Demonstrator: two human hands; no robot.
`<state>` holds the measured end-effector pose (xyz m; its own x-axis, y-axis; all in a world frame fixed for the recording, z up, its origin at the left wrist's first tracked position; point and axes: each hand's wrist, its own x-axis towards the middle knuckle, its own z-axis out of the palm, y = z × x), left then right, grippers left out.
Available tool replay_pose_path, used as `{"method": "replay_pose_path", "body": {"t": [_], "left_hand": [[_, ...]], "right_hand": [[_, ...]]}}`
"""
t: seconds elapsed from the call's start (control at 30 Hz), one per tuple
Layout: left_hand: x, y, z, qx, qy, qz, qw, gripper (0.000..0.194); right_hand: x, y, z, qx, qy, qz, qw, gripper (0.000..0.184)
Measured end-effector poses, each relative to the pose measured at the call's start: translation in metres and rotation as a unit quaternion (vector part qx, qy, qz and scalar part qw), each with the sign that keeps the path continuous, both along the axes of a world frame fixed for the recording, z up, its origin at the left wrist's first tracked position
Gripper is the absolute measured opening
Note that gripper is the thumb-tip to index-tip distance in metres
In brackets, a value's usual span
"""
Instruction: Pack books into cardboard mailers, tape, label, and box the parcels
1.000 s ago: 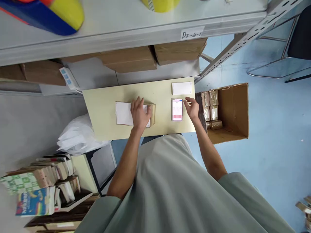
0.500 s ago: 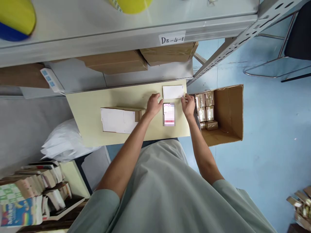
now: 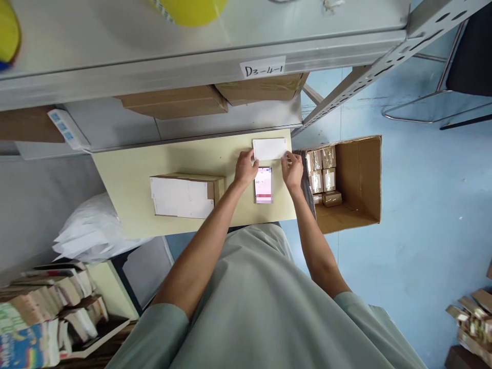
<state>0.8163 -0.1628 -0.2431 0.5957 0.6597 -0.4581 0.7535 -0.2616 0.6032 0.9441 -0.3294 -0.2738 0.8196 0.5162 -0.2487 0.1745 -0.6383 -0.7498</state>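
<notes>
A white rectangular paper slip (image 3: 269,148), perhaps a small stack, lies flat near the table's right end. My left hand (image 3: 246,168) has its fingertips and thumb around the slip's lower left corner. At the lower right corner, my right hand (image 3: 292,170) pinches the slip's edge between thumb and fingers. Just below, between my hands, a phone (image 3: 263,185) rests with its screen lit. Left of my left forearm sits a long cardboard box (image 3: 182,196) with white paper on top.
Beside the table (image 3: 130,171) on the right stands an open carton (image 3: 359,179) holding several taped small boxes (image 3: 323,171). A metal shelf (image 3: 154,66) overhangs the far side. Books (image 3: 57,302) and white plastic bags (image 3: 90,225) are at lower left. A chair (image 3: 469,61) stands far right.
My left hand has moved up to the slip's left corner. The right hand has shifted slightly left, staying at the slip's right corner. The whole view has shifted a little.
</notes>
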Motion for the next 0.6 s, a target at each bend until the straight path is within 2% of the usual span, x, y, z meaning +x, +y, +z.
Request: {"method": "replay_pose_path", "body": {"t": [0.4, 0.6], "left_hand": [[0.007, -0.01, 0.02, 0.002, 0.038, 0.025, 0.999, 0.04], [0.01, -0.007, 0.022, 0.03, 0.009, 0.106, 0.994, 0.018]], "right_hand": [[-0.008, 0.011, 0.016, -0.032, -0.055, 0.002, 0.998, 0.039], [-0.01, 0.013, 0.021, -0.036, -0.04, -0.011, 0.999, 0.039]]}}
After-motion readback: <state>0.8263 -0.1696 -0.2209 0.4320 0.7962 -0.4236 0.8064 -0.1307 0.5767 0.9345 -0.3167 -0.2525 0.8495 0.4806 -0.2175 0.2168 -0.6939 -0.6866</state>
